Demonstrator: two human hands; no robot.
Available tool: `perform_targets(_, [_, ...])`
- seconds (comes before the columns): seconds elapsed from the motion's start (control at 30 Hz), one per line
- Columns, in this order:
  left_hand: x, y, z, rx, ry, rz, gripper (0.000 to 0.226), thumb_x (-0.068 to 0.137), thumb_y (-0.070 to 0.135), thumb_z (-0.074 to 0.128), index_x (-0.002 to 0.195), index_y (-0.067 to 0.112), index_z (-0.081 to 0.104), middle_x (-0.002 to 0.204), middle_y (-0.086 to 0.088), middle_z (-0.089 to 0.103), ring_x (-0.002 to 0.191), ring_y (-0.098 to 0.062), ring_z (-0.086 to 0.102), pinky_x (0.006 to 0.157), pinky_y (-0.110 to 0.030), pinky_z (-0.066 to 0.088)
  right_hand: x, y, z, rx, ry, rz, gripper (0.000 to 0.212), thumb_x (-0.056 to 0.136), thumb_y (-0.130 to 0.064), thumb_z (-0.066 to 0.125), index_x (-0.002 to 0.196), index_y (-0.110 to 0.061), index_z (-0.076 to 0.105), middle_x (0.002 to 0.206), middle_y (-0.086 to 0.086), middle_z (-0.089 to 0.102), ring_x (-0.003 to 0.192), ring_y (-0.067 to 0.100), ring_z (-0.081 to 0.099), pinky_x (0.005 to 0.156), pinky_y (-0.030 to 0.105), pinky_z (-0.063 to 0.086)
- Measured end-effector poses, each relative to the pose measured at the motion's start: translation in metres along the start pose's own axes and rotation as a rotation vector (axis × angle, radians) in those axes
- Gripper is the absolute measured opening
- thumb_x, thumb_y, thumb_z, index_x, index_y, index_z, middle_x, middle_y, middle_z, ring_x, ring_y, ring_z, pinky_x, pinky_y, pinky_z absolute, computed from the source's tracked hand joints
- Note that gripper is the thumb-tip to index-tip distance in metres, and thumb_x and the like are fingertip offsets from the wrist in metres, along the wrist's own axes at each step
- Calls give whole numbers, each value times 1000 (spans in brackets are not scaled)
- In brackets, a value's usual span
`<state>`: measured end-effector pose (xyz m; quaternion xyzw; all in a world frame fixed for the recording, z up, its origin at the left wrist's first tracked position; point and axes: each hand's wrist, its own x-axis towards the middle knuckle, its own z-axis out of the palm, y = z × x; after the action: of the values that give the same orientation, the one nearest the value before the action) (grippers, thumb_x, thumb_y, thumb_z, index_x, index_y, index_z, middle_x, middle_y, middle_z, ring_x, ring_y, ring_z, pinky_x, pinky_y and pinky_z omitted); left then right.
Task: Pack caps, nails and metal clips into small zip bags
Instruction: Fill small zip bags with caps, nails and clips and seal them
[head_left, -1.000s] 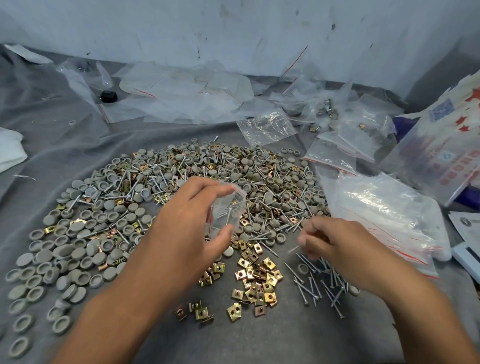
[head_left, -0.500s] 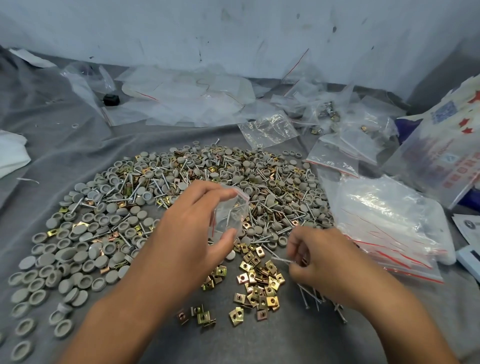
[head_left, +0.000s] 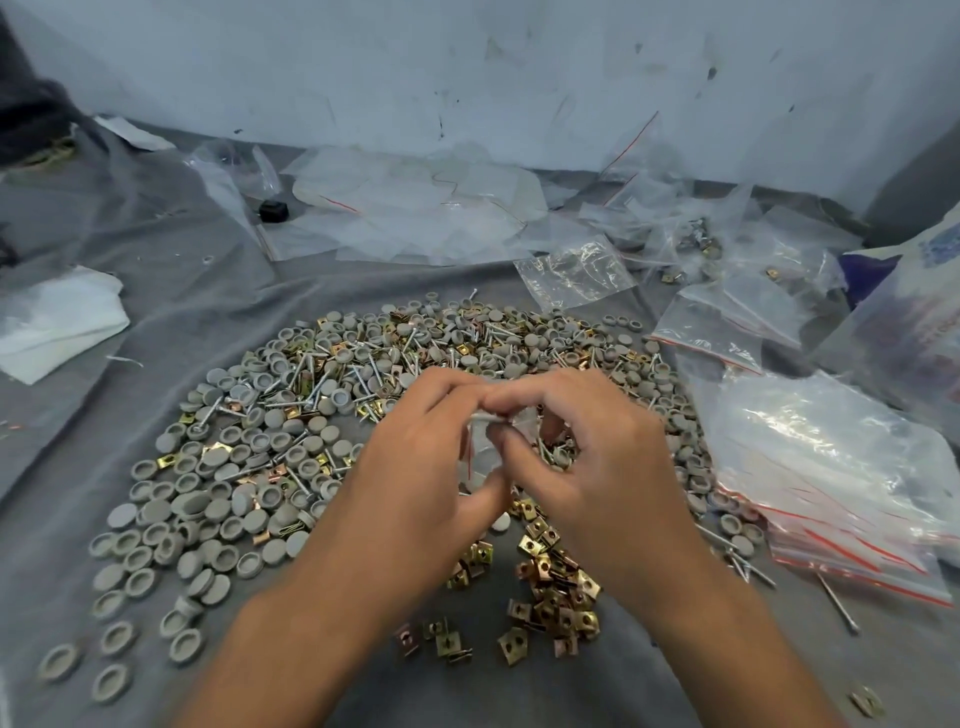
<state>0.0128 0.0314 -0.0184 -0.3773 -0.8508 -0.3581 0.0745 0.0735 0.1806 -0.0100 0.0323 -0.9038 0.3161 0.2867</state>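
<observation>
My left hand (head_left: 415, 467) grips a small clear zip bag (head_left: 485, 449) between fingers and thumb above the pile. My right hand (head_left: 587, 467) meets it at the bag's mouth and pinches a nail (head_left: 488, 417) there. Below them spreads a wide heap of grey caps (head_left: 218, 467), nails (head_left: 306, 400) and brass-coloured metal clips (head_left: 550, 587) on the grey cloth (head_left: 78, 467). The lower part of the bag is hidden between my hands.
A thick stack of empty zip bags (head_left: 831, 467) lies at the right. Loose bags (head_left: 576, 270) and plastic sheets (head_left: 415, 208) lie along the wall. White paper (head_left: 57, 322) sits at the left, a small black object (head_left: 274, 210) at the back.
My right hand left the loose nails at the lower right and rose to the bag's mouth with a nail. The left hand kept hold of the bag.
</observation>
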Motion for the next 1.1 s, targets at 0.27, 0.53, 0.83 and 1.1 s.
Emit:
perform_targets(0.27, [0,-2,-10,-35,87,-31,49,82,36,65,131,30,58,108,29,45,97,12,49,87,-2,35,-3,-7,5,34,80,-31,24,88,-15,78,104,-29,68,93,-26,60,79,0,56,70,8,40])
perform_targets(0.53, [-7,3,-30,-56,209,-159,50,88,30,74,135,32,57,114,23,51,92,9,49,85,2,35,-3,-9,6,292,165,120,19,92,-16,67,95,-35,63,86,-8,65,65,20,59,52,36,49])
perform_targets(0.83, [-22,-31,-95,-215,491,-366,41,82,33,79,122,33,68,81,18,59,58,0,47,52,-11,41,-7,-30,34,208,-78,72,27,87,-9,70,92,-34,64,88,-16,63,71,15,60,56,27,48])
perform_targets(1.1, [-50,-69,-152,-36,513,-398,40,83,21,75,122,31,67,110,15,63,74,-7,57,64,-12,42,-5,-50,69,129,-355,28,20,90,-15,69,95,-34,65,90,-23,61,84,-2,60,66,7,41])
